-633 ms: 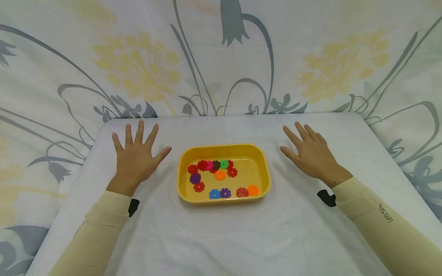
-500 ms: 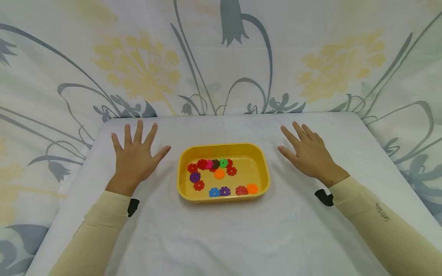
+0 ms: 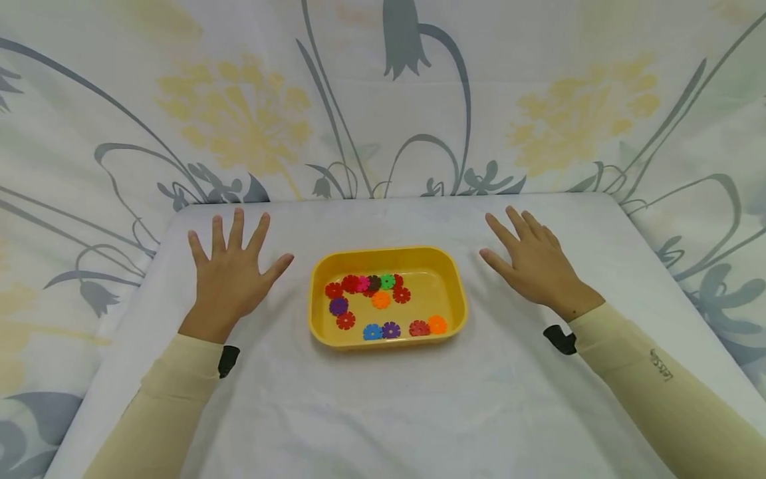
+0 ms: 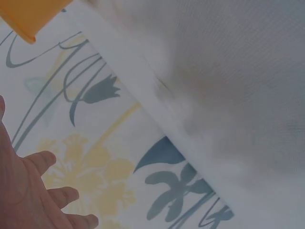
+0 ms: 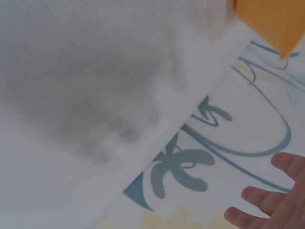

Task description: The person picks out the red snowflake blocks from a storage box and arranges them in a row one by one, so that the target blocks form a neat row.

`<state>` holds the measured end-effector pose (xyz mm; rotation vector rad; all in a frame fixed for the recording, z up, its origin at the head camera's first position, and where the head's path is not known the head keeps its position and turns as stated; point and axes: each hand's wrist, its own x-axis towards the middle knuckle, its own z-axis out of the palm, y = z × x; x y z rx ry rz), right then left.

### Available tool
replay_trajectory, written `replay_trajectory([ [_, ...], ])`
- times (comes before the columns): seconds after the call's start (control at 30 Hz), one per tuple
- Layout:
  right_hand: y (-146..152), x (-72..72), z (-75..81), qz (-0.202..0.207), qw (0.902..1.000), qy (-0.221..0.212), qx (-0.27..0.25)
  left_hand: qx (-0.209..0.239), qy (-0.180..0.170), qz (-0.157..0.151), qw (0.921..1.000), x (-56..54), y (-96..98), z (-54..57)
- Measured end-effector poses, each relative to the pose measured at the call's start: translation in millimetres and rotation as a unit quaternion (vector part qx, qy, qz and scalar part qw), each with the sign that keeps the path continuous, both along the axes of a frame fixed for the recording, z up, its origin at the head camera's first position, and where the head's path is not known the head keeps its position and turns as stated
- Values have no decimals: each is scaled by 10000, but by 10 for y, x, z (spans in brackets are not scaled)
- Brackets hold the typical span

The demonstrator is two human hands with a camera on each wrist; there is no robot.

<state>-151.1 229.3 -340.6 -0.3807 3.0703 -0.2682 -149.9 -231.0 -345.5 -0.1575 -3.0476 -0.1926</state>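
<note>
One yellow tray (image 3: 432, 296) between both hands (image 3: 229, 283) (image 3: 541, 269)

Soft light, faint shadows, slight glare on tray (image 3: 427, 294), hazy wrist views

Floral cloth (image 3: 383, 106) walls this tabletop nook (image 3: 383, 412).

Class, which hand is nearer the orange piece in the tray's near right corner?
Right. The right hand is beyond the orange piece, to its right; the left hand is farther, left of the tray.
</note>
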Motion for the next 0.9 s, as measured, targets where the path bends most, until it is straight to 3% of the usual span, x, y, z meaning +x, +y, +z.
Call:
replay_trajectory([
  [0.2,-47,42,90,104,9997,139,-183,122,29,10,9999,5,60,-12],
  [0.47,-285,37,223,527,9948,300,-819,665,-112,116,9977,192,242,-95],
  [0.7,-410,71,240,659,9931,58,-970,865,-6,-33,9962,258,309,-162],
  [0.83,-480,82,267,745,9924,1,-978,1065,-179,-206,9939,288,353,-174],
  [0.9,-527,87,300,795,9912,-44,-1062,1279,-437,-274,9904,307,385,-181],
])
